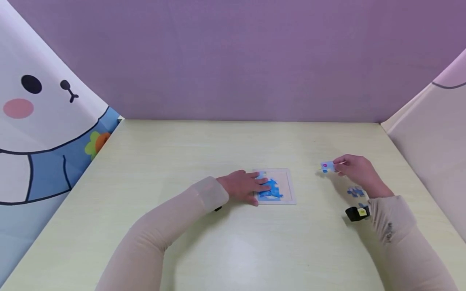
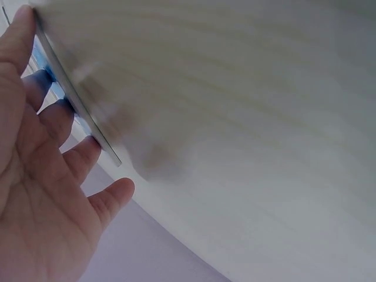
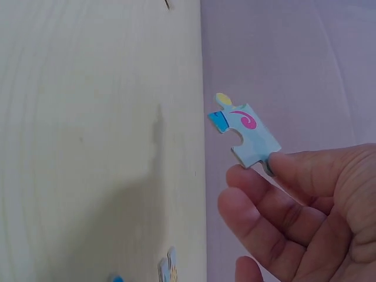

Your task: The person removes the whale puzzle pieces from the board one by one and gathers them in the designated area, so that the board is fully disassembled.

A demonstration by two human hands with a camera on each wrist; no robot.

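Note:
A light blue jigsaw piece (image 3: 254, 138) with a pink swirl is pinched between the thumb and fingers of my right hand (image 1: 356, 169), held above the table. My left hand (image 1: 242, 186) lies with spread fingers over the left part of a puzzle tray (image 1: 292, 194). Inside that tray is a partly covered blue picture (image 1: 274, 190); the fingers hide some of it. The left wrist view shows the fingertips touching the tray's edge (image 2: 76, 100), with the thumb (image 2: 17, 35) at its near corner.
More blue puzzle pieces (image 1: 355, 191) lie on the table near my right wrist. A black wrist device (image 1: 356, 214) sits by the right sleeve. A purple curtain (image 1: 233, 60) stands behind the table (image 1: 233, 250), and printed cloth (image 1: 47, 121) hangs at the left.

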